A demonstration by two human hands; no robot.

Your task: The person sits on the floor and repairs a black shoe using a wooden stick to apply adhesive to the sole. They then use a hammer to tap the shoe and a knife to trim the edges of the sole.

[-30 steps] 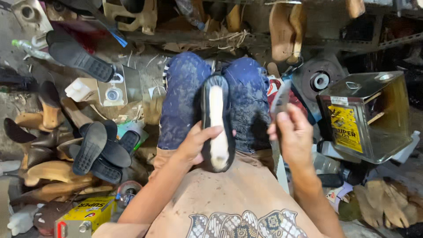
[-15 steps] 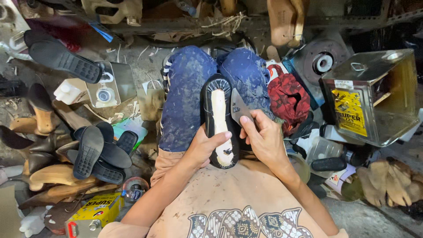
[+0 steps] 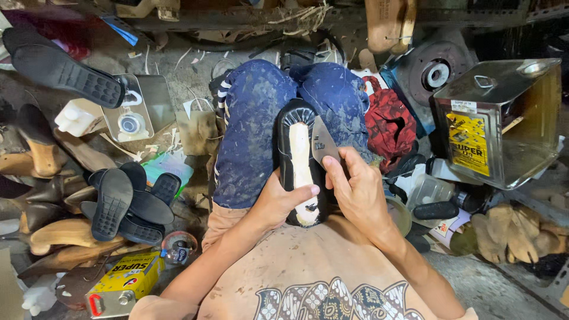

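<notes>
Head view: left hand [image 3: 278,201] grips the lengthwise shoe [image 3: 299,160], toe apparently away; right hand [image 3: 355,192] pinches a knife [image 3: 323,145].

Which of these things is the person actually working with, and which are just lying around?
In use: shoe on the lap, held by the left hand; knife blade in the right hand.

Lying about: metal can, loose black soles, wooden lasts, yellow tin, red cloth.

A cluttered shoemaking workshop: wooden shoe lasts [image 3: 56,234], loose black soles [image 3: 112,204] and glue tins [image 3: 501,121] are crowding the floor.
</notes>
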